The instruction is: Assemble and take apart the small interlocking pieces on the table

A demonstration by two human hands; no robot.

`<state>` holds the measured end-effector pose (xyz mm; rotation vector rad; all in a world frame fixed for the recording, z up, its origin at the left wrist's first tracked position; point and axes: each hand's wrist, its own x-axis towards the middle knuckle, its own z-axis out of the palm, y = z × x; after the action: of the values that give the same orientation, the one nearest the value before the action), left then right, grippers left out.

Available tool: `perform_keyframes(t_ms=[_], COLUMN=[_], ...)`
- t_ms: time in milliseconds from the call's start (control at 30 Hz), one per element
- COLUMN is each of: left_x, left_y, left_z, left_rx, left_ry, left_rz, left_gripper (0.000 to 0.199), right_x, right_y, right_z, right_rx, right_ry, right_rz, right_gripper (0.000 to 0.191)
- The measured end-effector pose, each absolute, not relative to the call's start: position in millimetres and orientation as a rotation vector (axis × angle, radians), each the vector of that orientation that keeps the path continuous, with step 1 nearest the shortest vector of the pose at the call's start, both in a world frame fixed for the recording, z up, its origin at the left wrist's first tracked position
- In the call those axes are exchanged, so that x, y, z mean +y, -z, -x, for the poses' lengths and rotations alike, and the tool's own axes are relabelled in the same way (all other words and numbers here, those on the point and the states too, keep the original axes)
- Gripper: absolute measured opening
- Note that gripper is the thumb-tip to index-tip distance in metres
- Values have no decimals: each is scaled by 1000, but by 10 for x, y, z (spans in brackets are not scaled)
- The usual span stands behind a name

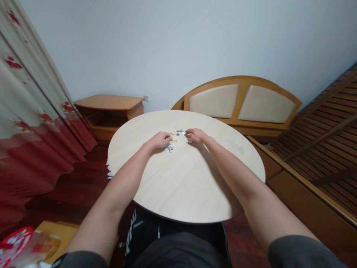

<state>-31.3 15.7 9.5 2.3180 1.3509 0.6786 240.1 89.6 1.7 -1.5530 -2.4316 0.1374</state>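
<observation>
On the round pale table [178, 182] several small pieces lie between and around my hands. My left hand [162, 139] rests at the left of them, its fingers closed near a thin tan stick [174, 141]; whether it grips the stick is too small to tell. Just below it sits a grey-blue piece [170, 149]. My right hand [196, 135] is on the other side, fingers curled over a small whitish piece [189, 141], and its grip is unclear. Dark pieces [178, 133] and a yellowish piece [173, 133] lie between the hands, toward the far side.
Behind the table stand a wooden cabinet [111, 102] at the left and a padded headboard [240, 102]. A floral curtain [36, 111] hangs at the left. At the lower left a red-rimmed container [16, 242] stands by a yellow surface. Wooden slats [329, 137] are at the right.
</observation>
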Motion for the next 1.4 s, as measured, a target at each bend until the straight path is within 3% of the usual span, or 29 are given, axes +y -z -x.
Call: perform_keyframes(t_ms=[333,700,900,1100,1233,1400], left_x=[119,148,106,55,47,73], left_y=[-116,-82,-103,-94,-74,-36], left_z=[294,272,220,148,113,90], left_rx=[1343,1439,1417,1246,1177,1130], left_ry=[-683,-749,-853,-924,-866,-871], left_rz=[-2329,-2381,-2410,-2409,-2445,-2441], left_gripper=[29,36,37,35,43,37], right_x=[624,514,337,48,-95,-86], right_y=[237,245,109,-14,15,83], right_z=[-3250,-3237,-2823,-2164,-1926,-1920], right_rx=[-1905,-1819,-1775,-2096,-2227,-2230], right_ry=[-60,-59,-7,15,72,125], right_rz=[1920,2102,1834,1329,1191,1049], right_gripper=[36,19,26,20,19,17])
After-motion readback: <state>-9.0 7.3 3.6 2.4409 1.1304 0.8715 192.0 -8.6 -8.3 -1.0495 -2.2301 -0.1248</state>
